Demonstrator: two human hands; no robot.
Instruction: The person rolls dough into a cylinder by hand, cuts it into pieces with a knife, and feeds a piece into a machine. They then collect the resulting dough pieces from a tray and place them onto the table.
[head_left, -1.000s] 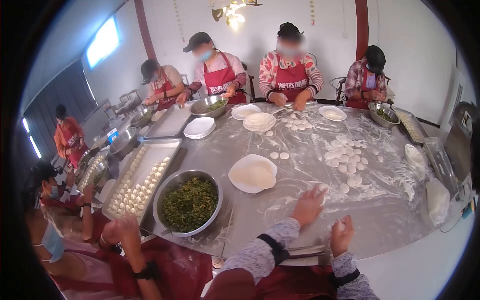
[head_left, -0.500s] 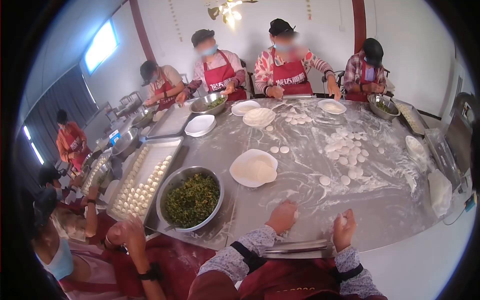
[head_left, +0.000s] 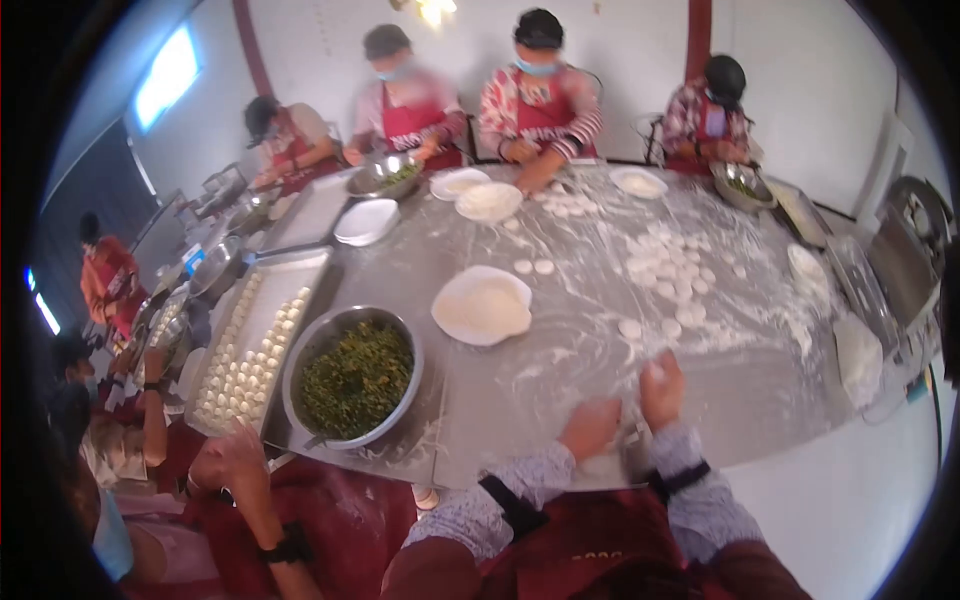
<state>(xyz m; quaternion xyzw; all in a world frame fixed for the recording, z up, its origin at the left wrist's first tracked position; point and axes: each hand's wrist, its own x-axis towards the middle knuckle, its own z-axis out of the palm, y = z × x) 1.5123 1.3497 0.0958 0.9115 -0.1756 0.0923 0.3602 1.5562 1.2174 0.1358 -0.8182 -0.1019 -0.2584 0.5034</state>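
Observation:
Over the near edge of the floury steel table, my left hand (head_left: pixel 590 428) is blurred by motion, its fingers pointing right. Close beside it, my right hand (head_left: pixel 662 390) is curled closed and raised a little higher. A whitish patch shows at its fingers, but I cannot tell what they hold. Below and between the hands lies a shiny metal piece (head_left: pixel 636 452), partly covered by my sleeve. Ahead of my left hand sits a white plate (head_left: pixel 441 312) of pale flour. Several round dough pieces (head_left: pixel 668 262) lie dusted with flour beyond my right hand.
A steel bowl (head_left: pixel 418 376) of chopped green filling stands to the left. Past it is a tray (head_left: pixel 322 268) with rows of small dumplings. A co-worker's hand (head_left: pixel 235 462) is near the tray's corner. Several people in red aprons work around the table. A white bag (head_left: pixel 858 362) lies right.
My hands have come closer together, the right one moving left beside the left. The whole view has shifted a little. Across the table, a person's arm now reaches down toward the dough.

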